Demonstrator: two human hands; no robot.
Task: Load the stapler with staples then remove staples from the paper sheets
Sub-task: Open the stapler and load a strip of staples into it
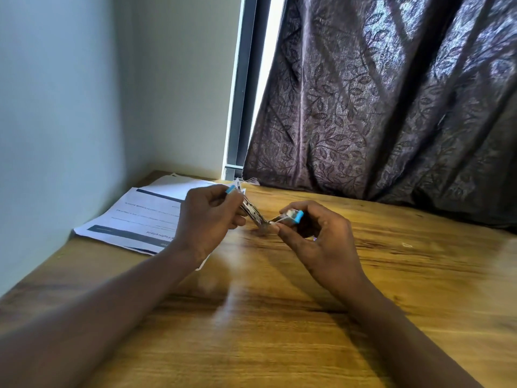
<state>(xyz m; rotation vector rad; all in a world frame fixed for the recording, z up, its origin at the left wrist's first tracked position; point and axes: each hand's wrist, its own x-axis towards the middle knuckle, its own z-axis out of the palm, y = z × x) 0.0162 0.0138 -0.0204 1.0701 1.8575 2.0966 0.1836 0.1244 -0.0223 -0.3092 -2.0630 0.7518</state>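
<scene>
A small stapler with blue plastic ends is swung open in a V above the wooden table. My left hand grips its upper metal arm, whose blue tip sticks out past my fingers. My right hand holds the other half, with the blue end at my thumb and fingertips pinching near the hinge. Whether staples lie in the metal channel is too blurred to tell. Printed paper sheets lie flat on the table at the left, behind my left hand.
A pale wall borders the table on the left. A dark leaf-patterned curtain hangs along the back right and rests on the table edge. A tiny bent staple lies on the wood at right.
</scene>
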